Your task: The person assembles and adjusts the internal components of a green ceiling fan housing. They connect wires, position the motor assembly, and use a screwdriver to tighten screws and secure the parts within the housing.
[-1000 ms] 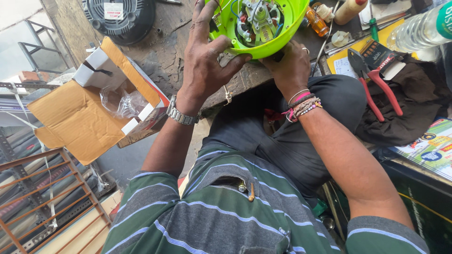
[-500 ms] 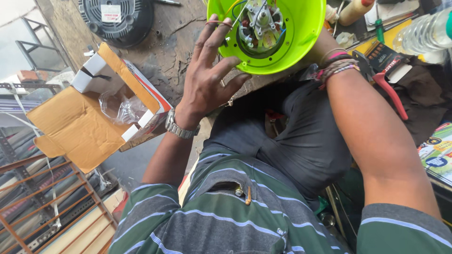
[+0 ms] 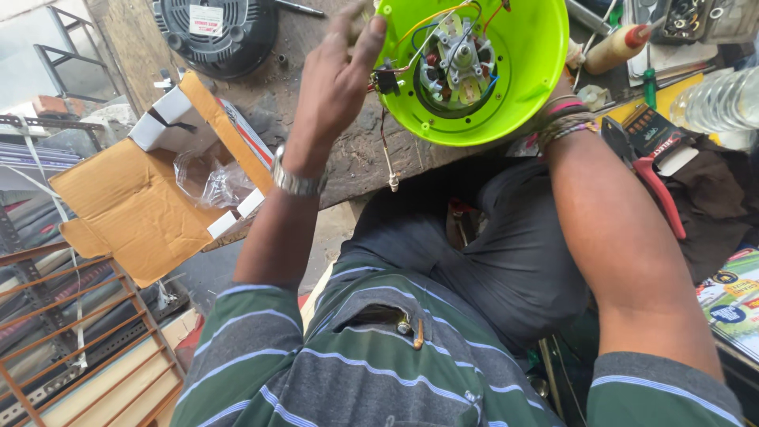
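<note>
A bright green round appliance housing (image 3: pixel 530 71) is tilted open side toward me over the wooden bench, showing a motor (image 3: pixel 457 63) and coloured wires inside. My left hand (image 3: pixel 332 79), with a metal watch at the wrist, has its fingers drawn together on the housing's left rim beside a small black switch (image 3: pixel 387 79). A loose wire (image 3: pixel 387 154) hangs down from there. My right hand is mostly hidden behind the housing's right side; only its wrist with beaded bracelets (image 3: pixel 563 119) shows, pressed against the shell.
A black round appliance base (image 3: pixel 213 32) lies at the bench's back left. An open cardboard box (image 3: pixel 134 205) with a plastic bag sits left. Red-handled pliers (image 3: pixel 652 178), a screwdriver (image 3: pixel 621 47) and a clear bottle (image 3: pixel 723 99) lie right. A metal rack (image 3: pixel 71 332) stands lower left.
The green housing has come down and left into fuller view, its open side more toward me. My left hand lifted from lying spread on it to closing its fingers on the rim.
</note>
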